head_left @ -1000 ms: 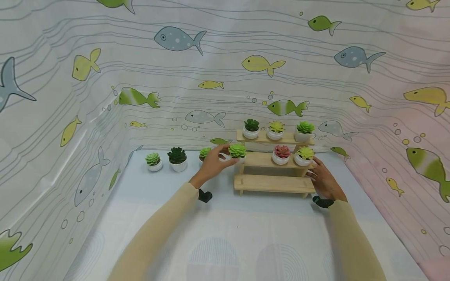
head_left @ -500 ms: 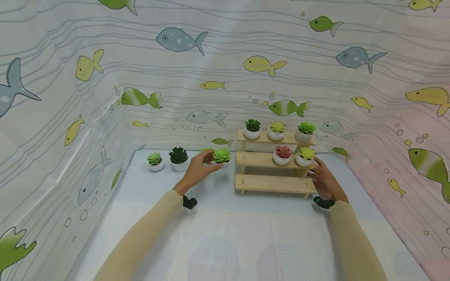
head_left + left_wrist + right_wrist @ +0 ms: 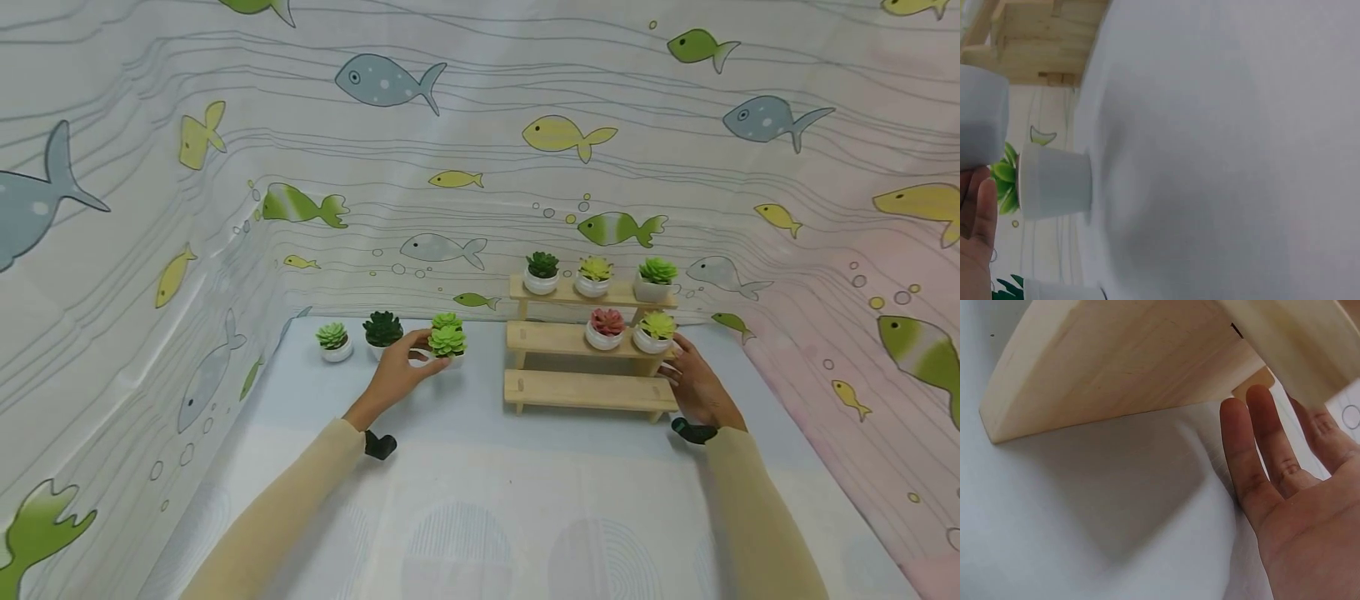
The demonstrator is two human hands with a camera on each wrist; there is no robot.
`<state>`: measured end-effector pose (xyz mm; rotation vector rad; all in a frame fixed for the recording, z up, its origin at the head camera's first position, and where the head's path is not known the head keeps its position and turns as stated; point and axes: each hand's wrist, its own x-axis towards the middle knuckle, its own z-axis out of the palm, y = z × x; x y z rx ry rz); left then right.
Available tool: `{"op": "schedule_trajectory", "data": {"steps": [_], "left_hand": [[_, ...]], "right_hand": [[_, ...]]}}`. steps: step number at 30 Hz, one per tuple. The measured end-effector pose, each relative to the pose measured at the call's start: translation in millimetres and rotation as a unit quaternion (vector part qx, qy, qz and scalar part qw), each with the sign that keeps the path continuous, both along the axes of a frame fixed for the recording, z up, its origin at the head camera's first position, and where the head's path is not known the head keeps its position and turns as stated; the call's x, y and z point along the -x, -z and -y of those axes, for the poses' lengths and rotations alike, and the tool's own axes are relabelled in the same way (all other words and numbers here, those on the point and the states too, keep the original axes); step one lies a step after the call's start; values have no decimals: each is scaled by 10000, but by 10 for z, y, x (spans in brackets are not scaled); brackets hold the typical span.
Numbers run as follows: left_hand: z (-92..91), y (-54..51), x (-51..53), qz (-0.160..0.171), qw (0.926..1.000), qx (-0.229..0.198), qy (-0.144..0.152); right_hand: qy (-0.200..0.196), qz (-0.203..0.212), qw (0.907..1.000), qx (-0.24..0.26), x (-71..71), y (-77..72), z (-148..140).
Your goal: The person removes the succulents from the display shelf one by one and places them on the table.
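My left hand (image 3: 397, 372) holds a light green potted succulent (image 3: 447, 342) by its white pot (image 3: 982, 119), raised above the table. Behind it, a second green succulent (image 3: 446, 319) is partly hidden; its pot (image 3: 1057, 182) stands on the table in the left wrist view. At the right end of a three-tier wooden stand (image 3: 588, 390), my right hand (image 3: 697, 387) rests near the middle shelf. Three of its fingers (image 3: 1244, 456) look mostly straight beside the wood in the right wrist view; the thumb is hidden there.
Left of the held plant stand a dark green succulent (image 3: 383, 328) and a small pale green one (image 3: 332, 337). The middle shelf bears a red succulent (image 3: 607, 322) and a yellow-green one (image 3: 657, 326). Three potted succulents line the top shelf (image 3: 562, 295). A fish-patterned curtain (image 3: 480, 108) surrounds the table.
My left hand has carried the light green succulent leftward, from the left end of the middle shelf to in front of the green succulent on the table. The right hand has stayed at the stand.
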<state>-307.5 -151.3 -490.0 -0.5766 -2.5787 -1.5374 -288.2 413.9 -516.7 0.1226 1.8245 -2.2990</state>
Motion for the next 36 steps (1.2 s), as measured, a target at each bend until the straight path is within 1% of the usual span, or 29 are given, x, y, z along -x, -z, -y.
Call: {"op": "schedule_trajectory", "data": {"steps": [4,7,10,15,19,22,26,32,36], "left_hand": [[79,30,-47,175,9998,64,-74],[160,42,-67,235,9996,112,-110],[269,64,-87,243,9995,138,-169],[482,132,-127,312,9987,230,-322],[640,166,-166,303,9980,306,-453],[748,174,-196,258,9973,386,-570],[900,170,-235,200,9964,525,-636],[1148,162,-232,179,9952,725,-628],[1302,197,-229,269,9944,790,-652]], "right_hand": [[-26,-75,9999,103,-7,0,-10],[-53,-107,9999,107,-4,5,-21],[-41,-135,9999,58,2,16,-27],[-49,-107,9999,36,3,26,-30],[-38,-81,9999,66,0,21,-24],[-47,-70,9999,60,-1,14,-16],[-95,-49,9999,14,-8,0,-7],[-78,-13,10000,-51,-11,0,-10],[-65,-12,10000,-67,-9,-1,-9]]}}
